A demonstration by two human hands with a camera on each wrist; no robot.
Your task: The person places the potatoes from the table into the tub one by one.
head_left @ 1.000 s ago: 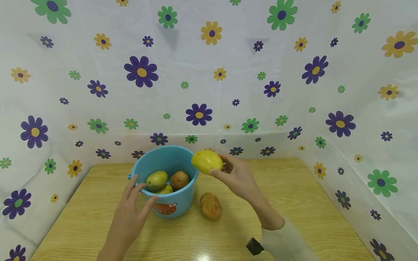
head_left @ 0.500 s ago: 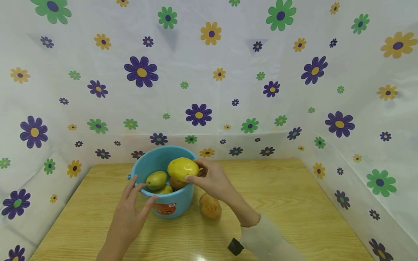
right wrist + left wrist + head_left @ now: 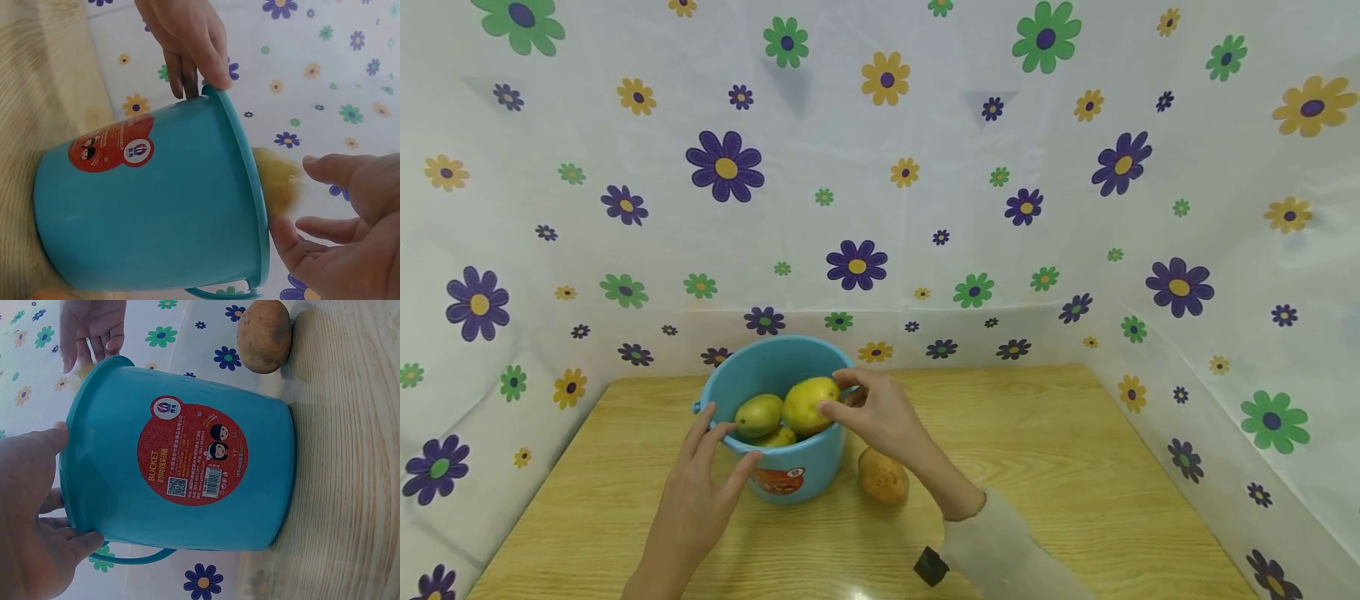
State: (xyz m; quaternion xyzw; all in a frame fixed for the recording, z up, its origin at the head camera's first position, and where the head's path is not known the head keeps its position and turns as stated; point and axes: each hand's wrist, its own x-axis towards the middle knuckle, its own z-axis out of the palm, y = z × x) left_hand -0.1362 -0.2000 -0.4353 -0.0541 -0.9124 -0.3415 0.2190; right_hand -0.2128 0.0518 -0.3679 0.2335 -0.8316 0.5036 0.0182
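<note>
A light blue bucket (image 3: pixel 797 467) stands on the table, its opening tilted into the head view. My left hand (image 3: pixel 696 475) holds its near-left rim, thumb and fingers spread along the edge. Over the bucket's right rim is my right hand (image 3: pixel 883 417), its fingers parted around a yellow mango (image 3: pixel 808 405) low in the opening. In the right wrist view the mango (image 3: pixel 278 181) is blurred and the thumb stands apart from it. A greener mango (image 3: pixel 760 414) and part of another yellow fruit (image 3: pixel 781 437) lie inside. The potato in the bucket is mostly hidden behind the yellow mango.
A brown potato (image 3: pixel 882 477) lies on the wooden table (image 3: pixel 1037 467), just right of the bucket. The bucket's handle (image 3: pixel 134 559) hangs down at its side. A white flower-print cloth (image 3: pixel 820 225) encloses the back and both sides.
My right hand has moved left and down over the bucket. The yellow mango has gone from beside the rim into the opening and turned, and the fingers have loosened from it. My left hand stays put.
</note>
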